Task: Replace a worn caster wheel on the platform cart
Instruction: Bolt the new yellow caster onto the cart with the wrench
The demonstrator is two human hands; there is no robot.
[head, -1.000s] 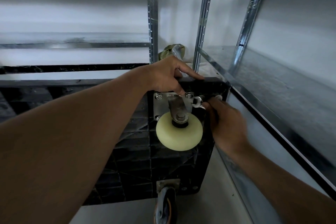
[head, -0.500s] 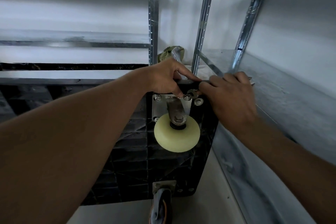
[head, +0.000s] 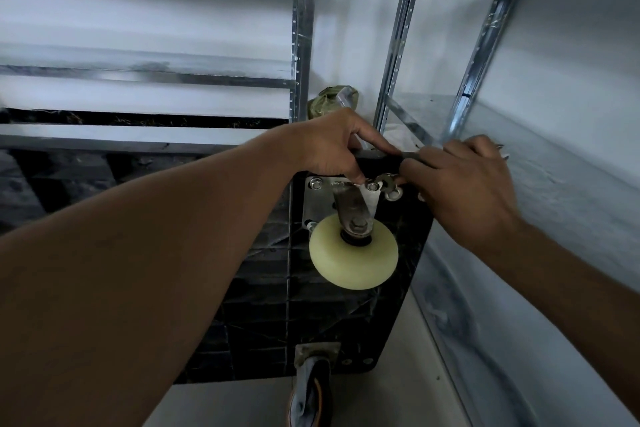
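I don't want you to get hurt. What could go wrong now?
The wrench in the right hand could slip at the bolt and hit the left hand, whose fingers sit right beside it. The cart stands on edge, so it might tip.

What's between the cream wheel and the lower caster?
Only the cart's black ribbed underside, head view, from cream wheel down to lower caster.

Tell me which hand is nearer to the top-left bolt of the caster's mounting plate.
Left. The left hand grips the cart by its edge just above that bolt; the right hand holds the wrench beyond the plate's opposite side.
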